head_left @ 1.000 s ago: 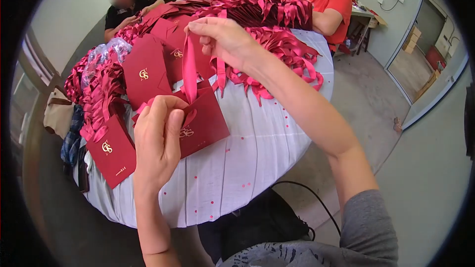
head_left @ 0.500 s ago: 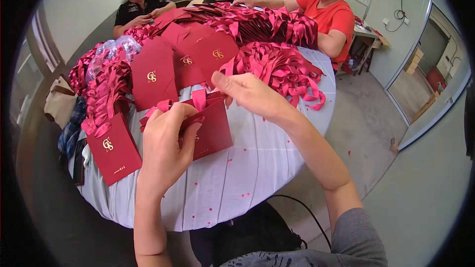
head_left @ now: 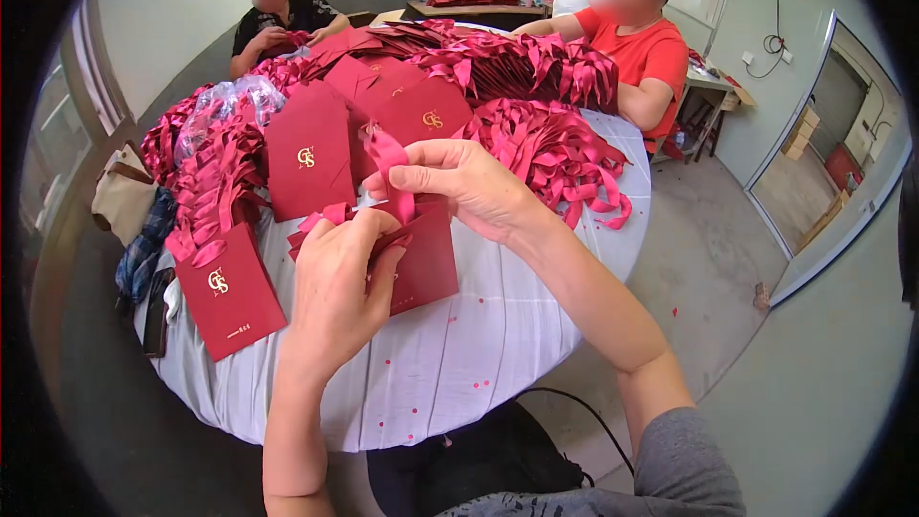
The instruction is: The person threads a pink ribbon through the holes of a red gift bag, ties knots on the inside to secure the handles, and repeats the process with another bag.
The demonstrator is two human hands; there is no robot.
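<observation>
My left hand (head_left: 345,287) is closed on the top edge of a dark red paper bag (head_left: 426,263) near the middle of the table. Between the thumb and fingers of my right hand (head_left: 459,187) is a pink ribbon (head_left: 388,155), held raised above the bag's opening. The ribbon's lower end goes down to the bag's rim. My left fingers partly cover the bag's gold print. To the left, another red bag (head_left: 233,292) with a gold logo lies flat, with a pink ribbon at its top.
Behind my hands lie flat red bags (head_left: 308,148), a heap of pink ribbons (head_left: 546,148) and clear plastic (head_left: 230,101). Two people sit across the white-covered table (head_left: 517,325), one in a red shirt (head_left: 637,56), one in black (head_left: 282,19). A cloth bag (head_left: 124,193) is at left.
My right hand has closed on the ribbon and pulled it up over the bag. My left hand still holds the bag. The whole view has shifted slightly.
</observation>
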